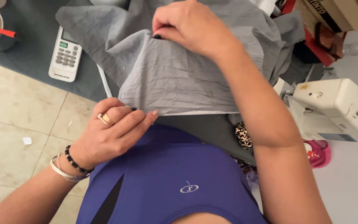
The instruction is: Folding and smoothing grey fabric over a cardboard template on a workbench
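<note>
over a dark table (34, 54), left hand (108, 132) and right hand (187, 27) each pinch grey cloth (175, 74).

Plain grey cloth (175, 70), purple top (170, 174)

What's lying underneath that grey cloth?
Under the grey cloth a dark blue-grey sheet shows, plus a thin white edge at the hem. The left hand and right hand pinch the cloth; anything beneath its middle is covered.
</note>
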